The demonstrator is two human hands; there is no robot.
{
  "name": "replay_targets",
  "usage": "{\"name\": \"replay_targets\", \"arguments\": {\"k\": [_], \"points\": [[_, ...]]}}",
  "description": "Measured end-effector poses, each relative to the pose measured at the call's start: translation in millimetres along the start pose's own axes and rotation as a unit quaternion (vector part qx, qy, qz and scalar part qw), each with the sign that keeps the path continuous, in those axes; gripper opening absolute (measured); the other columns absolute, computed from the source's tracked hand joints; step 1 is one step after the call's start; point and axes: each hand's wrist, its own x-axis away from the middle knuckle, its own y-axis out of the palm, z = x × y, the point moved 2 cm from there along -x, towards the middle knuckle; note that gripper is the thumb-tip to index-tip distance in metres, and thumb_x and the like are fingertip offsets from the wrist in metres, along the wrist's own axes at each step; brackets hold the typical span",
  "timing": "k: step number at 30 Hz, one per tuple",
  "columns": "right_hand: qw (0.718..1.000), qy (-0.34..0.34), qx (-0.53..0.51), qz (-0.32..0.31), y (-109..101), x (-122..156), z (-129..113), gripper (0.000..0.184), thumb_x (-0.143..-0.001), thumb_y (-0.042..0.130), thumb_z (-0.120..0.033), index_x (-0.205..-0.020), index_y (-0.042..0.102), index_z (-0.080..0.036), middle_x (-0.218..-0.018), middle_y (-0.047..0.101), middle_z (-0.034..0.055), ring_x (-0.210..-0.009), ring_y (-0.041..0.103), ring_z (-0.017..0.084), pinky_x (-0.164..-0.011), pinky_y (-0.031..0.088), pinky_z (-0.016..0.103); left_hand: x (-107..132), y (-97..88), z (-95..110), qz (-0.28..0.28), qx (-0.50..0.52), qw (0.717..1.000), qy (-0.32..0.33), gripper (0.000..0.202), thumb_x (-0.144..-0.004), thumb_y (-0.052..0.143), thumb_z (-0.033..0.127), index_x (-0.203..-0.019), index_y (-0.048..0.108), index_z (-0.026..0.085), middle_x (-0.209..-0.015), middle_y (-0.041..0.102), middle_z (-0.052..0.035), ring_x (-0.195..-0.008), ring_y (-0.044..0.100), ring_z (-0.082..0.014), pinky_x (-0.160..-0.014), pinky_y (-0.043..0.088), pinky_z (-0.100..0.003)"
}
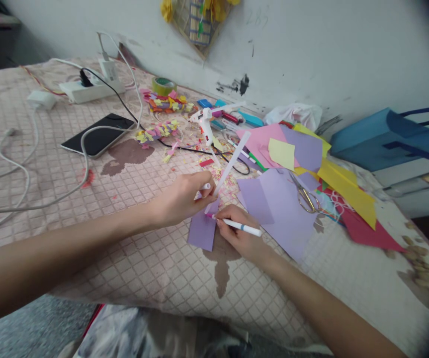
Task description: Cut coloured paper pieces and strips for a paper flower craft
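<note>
On the checked, quilted pink cover (pixel 143 263), near the middle of the scene, we saw the person's left hand (pixel 180 200) curled almost closed around the lower end of a long, narrow pale strip (pixel 232 164), which rose toward the far right; a small white cylinder (pixel 204 187), perhaps a marker cap, showed between its fingers, though we could not tell exactly how it was held. Just to the right, the right hand (pixel 237 233) was closed in a writing grip on a white felt-tip marker with a blue band (pixel 243 227), its tip at the strip's lower end. Beneath them lay a short lilac paper strip (pixel 201 231), with a broad lilac paper sheet (pixel 276 214) to the right. We judged the pale strip light, thin and easily bent, so it was best held close to the marker tip, where it would flex least. The marker seemed light and stiff, and was securely held near its tip.
</note>
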Motion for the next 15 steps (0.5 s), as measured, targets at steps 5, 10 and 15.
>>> {"name": "replay_targets", "arguments": {"k": [5,10,15], "points": [[0.999,-0.05,0.006,0.007,4.0,2.2,-2.1,0.009,-0.086,0.046,-0.018,-0.087,0.054,-0.02,-0.081,0.058,0.0023,-0.076,0.055,0.014,-0.067,0.045,0.027,-0.1,0.0,-0.6,-0.001,-0.003,1.0,-0.008,0.015,-0.075,0.055,0.012,-0.068,0.043,0.017,-0.069,0.057,0.002,-0.06,0.051,-0.0075,-0.058,0.04,-0.02],[0.996,-0.086,0.033,0.005,6.7,3.0,-10.3,0.011,-0.085,0.045,-0.015,-0.089,0.054,-0.019,-0.082,0.059,0.0051,-0.079,0.057,0.016,-0.07,0.048,0.03,0.3,-0.2,-1.3,0.001,-0.006,1.0,-0.006,0.015,-0.075,0.055,0.011,-0.069,0.043,0.016,-0.07,0.056,0.0026,-0.06,0.05,-0.0072,-0.058,0.04,-0.02],[0.99,-0.106,0.096,-0.001,9.6,4.1,-14.5,0.012,-0.086,0.044,-0.014,-0.088,0.055,-0.016,-0.081,0.06,0.0071,-0.078,0.058,0.017,-0.067,0.049,0.029,0.3,-0.2,-0.7,0.005,-0.001,1.0,-0.008,0.016,-0.075,0.056,0.011,-0.069,0.043,0.016,-0.069,0.056,0.0026,-0.06,0.05,-0.0073,-0.059,0.04,-0.02]]}}
